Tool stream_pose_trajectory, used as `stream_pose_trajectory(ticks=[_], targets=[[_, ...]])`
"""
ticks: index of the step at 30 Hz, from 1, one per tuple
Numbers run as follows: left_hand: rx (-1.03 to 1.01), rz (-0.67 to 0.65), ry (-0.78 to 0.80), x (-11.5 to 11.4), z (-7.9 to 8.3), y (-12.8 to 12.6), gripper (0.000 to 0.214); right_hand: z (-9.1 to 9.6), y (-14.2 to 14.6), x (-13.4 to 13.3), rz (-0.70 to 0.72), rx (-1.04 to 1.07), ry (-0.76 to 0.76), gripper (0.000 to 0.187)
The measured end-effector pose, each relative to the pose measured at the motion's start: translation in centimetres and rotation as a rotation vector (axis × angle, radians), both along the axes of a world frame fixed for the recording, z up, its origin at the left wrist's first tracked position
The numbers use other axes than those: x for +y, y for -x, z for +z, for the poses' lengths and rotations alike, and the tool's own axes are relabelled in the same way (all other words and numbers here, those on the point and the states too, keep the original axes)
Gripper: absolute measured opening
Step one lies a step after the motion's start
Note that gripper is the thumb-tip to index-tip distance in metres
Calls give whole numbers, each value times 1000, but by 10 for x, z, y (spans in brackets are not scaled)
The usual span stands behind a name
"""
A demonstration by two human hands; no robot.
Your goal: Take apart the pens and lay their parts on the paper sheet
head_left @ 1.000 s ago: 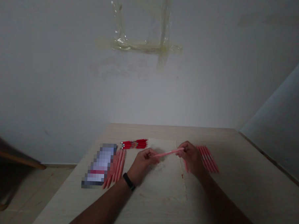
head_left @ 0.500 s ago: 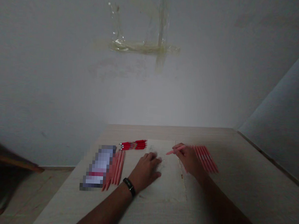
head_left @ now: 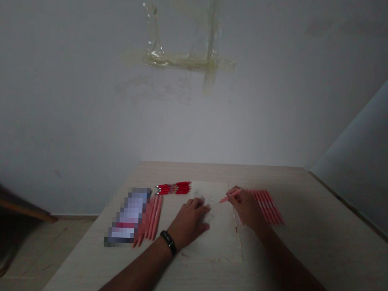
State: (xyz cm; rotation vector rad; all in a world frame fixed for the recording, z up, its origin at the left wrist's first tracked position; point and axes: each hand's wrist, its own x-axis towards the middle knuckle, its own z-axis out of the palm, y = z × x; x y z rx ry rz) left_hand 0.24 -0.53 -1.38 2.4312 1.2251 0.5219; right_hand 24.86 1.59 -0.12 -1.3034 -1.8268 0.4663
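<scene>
A pink pen [head_left: 225, 199] is pinched in my right hand [head_left: 243, 204], its tip pointing left over the sheet of paper [head_left: 218, 241]. Whether the tip touches the paper I cannot tell. Faint grey marks show on the sheet between my hands. My left hand [head_left: 191, 218] lies with fingers spread on the paper's left part, holding nothing. To the right of my right hand, several pink pens [head_left: 270, 207] lie in a slanted row, partly hidden by that hand.
Left of the paper lie several red pens [head_left: 174, 188] in a bundle and several more pink pens [head_left: 152, 218]. Beside those is a blurred-out flat device [head_left: 128, 220]. The wooden table [head_left: 207, 281] meets a wall [head_left: 227, 129] behind and another on the right.
My right hand and the pink pen have shifted very slightly to the right. My left hand stays where it was on the paper.
</scene>
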Motion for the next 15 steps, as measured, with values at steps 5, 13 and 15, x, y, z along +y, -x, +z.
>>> stream_pose_trajectory(ticks=[5,13,15], targets=[[-211,9,-5,2,0,-1,35,6,1,-3,-75,248,-40,17],[-784,-21,295,-2,15,-10,35,-1,26,-17,242,466,184,25],[-887,0,343,-2,13,-12,34,-2,29,-17,297,430,197,24]])
